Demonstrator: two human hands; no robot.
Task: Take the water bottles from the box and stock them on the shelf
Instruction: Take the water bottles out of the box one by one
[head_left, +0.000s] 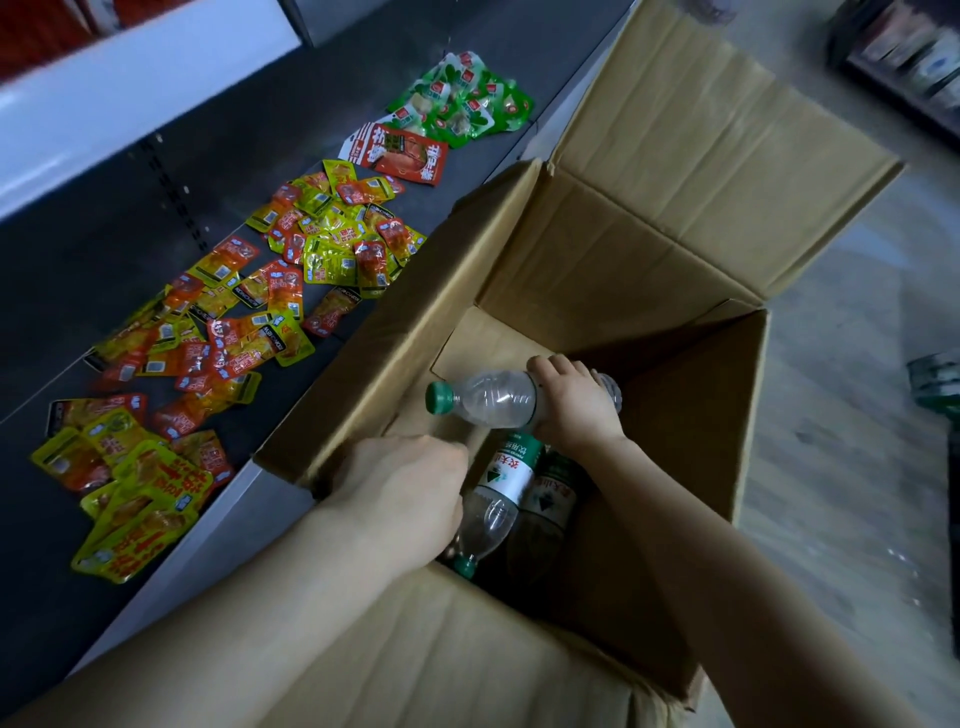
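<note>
Head cam is the only view, so here goes. Looking down into an open cardboard box (649, 249) parked right against a dark shelf (130, 249). Right hand (574, 402) is wrapped around the middle of a clear water bottle (493, 397) with a green cap, holding it sideways over the box opening, cap pointing toward the shelf. Left hand (402, 493) is reaching down into the box at its near-left corner, fingers curled under; pretty sure it's going for the next one, but the fingertips are hidden, so I can't tell if it actually has anything.

At least two more bottles (511, 483) are lying at the bottom of the box, white-and-green labels showing, one with its cap toward the camera.

Progress-wise: early or mid, I'd guess. No bottles show up on the shelf in this shot, which just has a scatter of yellow and orange snack packets (249, 312) and some green packets (467, 98) further back. So the held bottle has yet to go over, plus whatever's left in the box.
</note>
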